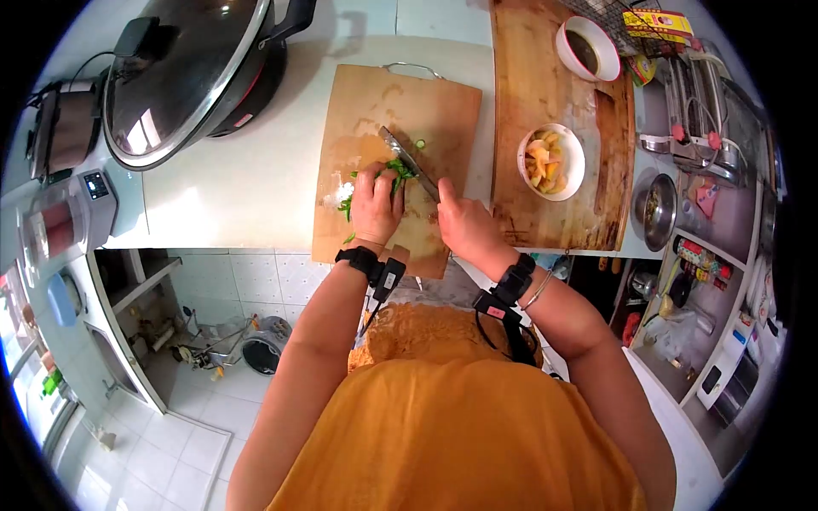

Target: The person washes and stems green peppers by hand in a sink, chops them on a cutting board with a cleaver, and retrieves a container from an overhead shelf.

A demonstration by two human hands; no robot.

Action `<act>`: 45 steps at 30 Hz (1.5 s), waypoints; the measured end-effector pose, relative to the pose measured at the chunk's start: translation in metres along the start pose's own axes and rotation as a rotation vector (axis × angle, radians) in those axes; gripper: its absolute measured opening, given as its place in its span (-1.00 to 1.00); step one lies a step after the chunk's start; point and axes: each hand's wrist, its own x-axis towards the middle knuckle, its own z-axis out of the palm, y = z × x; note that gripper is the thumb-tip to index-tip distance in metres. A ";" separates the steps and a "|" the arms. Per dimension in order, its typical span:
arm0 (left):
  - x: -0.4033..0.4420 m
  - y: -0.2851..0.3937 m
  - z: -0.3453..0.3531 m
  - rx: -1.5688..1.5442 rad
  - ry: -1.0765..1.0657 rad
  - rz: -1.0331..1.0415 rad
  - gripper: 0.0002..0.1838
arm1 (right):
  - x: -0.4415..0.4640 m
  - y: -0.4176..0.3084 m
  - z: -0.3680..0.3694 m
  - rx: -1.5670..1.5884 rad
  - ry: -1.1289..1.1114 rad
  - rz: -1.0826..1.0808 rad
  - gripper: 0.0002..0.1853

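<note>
Right hand [469, 226] closed round the knife [411, 162], left hand [376, 207] pinning greens [400, 170] left of it, I'd curl those hard-to-see fingertips.

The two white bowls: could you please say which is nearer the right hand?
The bowl of yellow chunks is nearer; the other, with dark liquid, sits farther off.

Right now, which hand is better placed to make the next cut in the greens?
Probably the right hand: it grips the knife, whose blade lies beside the greens. The left hand holds the greens on the cutting board.
</note>
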 end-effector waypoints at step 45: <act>0.007 0.005 -0.004 0.039 -0.048 0.019 -0.75 | 0.020 -0.018 0.000 -0.038 -0.053 -0.040 -0.53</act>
